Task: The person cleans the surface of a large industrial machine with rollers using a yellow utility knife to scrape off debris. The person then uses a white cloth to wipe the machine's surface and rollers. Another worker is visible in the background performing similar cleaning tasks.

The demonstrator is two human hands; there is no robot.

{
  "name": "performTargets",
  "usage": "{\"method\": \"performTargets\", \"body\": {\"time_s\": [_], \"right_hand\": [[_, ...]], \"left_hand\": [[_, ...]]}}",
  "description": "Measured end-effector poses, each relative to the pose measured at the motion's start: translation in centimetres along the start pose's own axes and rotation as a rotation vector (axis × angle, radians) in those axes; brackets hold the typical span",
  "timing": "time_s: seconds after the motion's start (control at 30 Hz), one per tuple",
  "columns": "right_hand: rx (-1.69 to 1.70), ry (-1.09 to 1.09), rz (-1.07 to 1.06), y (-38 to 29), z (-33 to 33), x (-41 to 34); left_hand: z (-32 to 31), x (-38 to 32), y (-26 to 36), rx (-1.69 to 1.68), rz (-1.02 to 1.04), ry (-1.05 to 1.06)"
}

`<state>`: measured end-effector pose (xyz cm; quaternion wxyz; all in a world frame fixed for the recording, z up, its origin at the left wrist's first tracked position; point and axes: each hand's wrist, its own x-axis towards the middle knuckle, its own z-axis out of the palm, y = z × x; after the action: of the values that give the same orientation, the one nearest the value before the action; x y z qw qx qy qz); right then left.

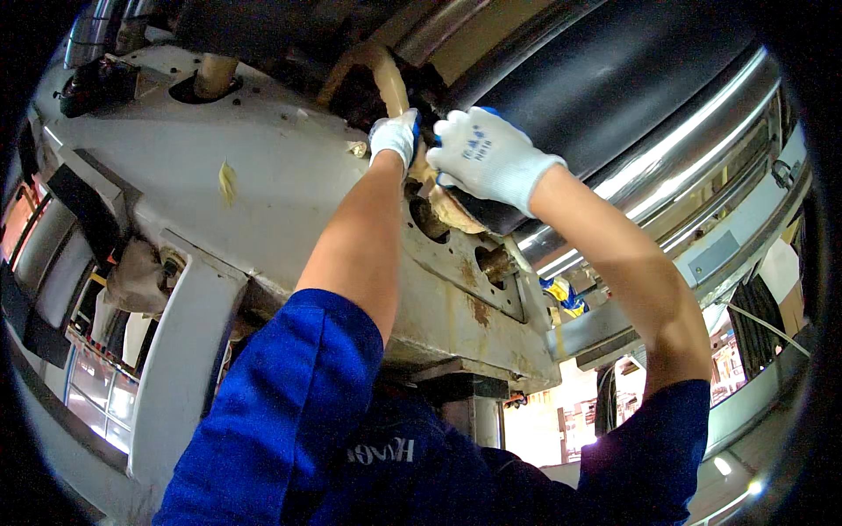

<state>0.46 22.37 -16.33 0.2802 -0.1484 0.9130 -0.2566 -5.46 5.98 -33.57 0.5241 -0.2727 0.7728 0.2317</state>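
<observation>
My left hand (393,137), in a white knit glove with a blue-coated palm, is closed at the lower end of a thick, yellowish curved hose (391,84). Beside it on the right, my right hand (490,156) wears a matching glove that bears writing. Its fingers are curled, and whatever lies inside them is hidden. Just below the hands, a ragged cream-coloured mass (455,212) sticks out over the grey metal side frame (283,191) of a machine. A large dark roller (592,98) runs behind my right hand.
Shiny metal rollers (691,135) span the right side. Round openings with shaft ends (495,262) pierce the stained frame. A yellowish scrap (227,181) clings to its face. A grey upright (181,355) stands at left, and a blue-and-yellow bundle (564,296) lies beyond the frame.
</observation>
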Motion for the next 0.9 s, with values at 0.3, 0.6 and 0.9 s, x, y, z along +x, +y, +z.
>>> {"method": "performTargets", "body": {"time_s": [0.3, 0.6, 0.9], "right_hand": [[-0.046, -0.359, 0.054, -0.2, 2.5, 5.1], [0.169, -0.401, 0.095, 0.7, -0.1, 5.6], [0.112, -0.331, 0.106, 0.0, 1.7, 5.3]], "left_hand": [[-0.1, -2.3, 1.6, 0.078, -0.012, 0.032], [0.3, -0.3, 0.7, 0.121, -0.012, 0.066], [0.2, -0.8, 1.2, 0.119, -0.044, 0.06]]}}
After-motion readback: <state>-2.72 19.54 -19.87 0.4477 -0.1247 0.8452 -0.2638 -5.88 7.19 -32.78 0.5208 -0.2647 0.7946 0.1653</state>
